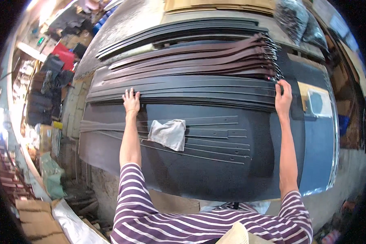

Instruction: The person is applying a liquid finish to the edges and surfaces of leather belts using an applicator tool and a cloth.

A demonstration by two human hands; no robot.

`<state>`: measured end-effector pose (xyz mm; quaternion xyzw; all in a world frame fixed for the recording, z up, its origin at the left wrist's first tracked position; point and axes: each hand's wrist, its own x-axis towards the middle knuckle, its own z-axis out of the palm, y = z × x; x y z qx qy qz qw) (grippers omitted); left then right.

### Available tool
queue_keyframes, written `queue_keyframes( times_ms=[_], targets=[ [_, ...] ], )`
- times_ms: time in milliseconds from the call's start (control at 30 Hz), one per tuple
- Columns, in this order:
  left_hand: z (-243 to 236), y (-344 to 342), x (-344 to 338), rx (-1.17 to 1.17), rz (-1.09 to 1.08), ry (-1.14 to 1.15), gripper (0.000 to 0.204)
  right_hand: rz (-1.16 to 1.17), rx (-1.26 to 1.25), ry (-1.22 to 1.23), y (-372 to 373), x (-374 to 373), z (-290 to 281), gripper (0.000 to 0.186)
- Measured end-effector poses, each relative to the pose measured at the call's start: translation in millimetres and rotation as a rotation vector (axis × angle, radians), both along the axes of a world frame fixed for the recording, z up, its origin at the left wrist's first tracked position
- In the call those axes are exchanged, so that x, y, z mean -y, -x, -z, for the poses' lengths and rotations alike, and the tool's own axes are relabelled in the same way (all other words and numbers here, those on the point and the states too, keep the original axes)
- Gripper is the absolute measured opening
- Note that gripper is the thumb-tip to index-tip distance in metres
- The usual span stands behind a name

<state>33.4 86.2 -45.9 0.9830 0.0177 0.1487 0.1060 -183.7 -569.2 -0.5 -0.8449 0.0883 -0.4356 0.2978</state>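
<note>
Long black leather belt strips [199, 91] lie side by side across a dark worktable [215, 171]. Behind them lies a row of brown belts [199, 61] with metal buckles [272, 53] at the right end. My left hand [131, 101] rests flat, fingers spread, on the left part of the black strips. My right hand [283, 97] pinches the right end of the black strips, just below the buckles. A crumpled grey cloth [169, 133] lies between my arms on several thinner black strips [215, 140].
More black strips [179, 32] lie at the back of the table, with cardboard [215, 5] and a black plastic bag [293, 16] behind. A white tray [318, 102] sits at the right edge. Stacked goods and boxes [49, 81] crowd the floor on the left.
</note>
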Motion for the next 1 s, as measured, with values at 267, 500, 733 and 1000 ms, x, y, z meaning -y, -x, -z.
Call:
queue_keyframes(
  times_ms=[267, 500, 733, 1000],
  targets=[
    [-71.0, 23.6, 76.5, -0.095, 0.334, -0.073, 0.062, 0.127, -0.095, -0.256, 16.8, 18.6, 17.6, 0.02],
    [-81.6, 54.1, 228.7, -0.029, 0.9, -0.019, 0.051, 0.054, 0.096, -0.539, 6.4, 39.6, 42.2, 0.022],
    [-93.6, 65.9, 236.8, -0.224, 0.951, -0.003, 0.043, -0.084, 0.147, -0.868, 17.6, 48.4, 48.3, 0.021],
    [-92.8, 88.7, 271.4, -0.167, 0.954, -0.025, 0.05, 0.142, 0.077, -0.743, 38.0, 25.2, 45.0, 0.018]
  ],
)
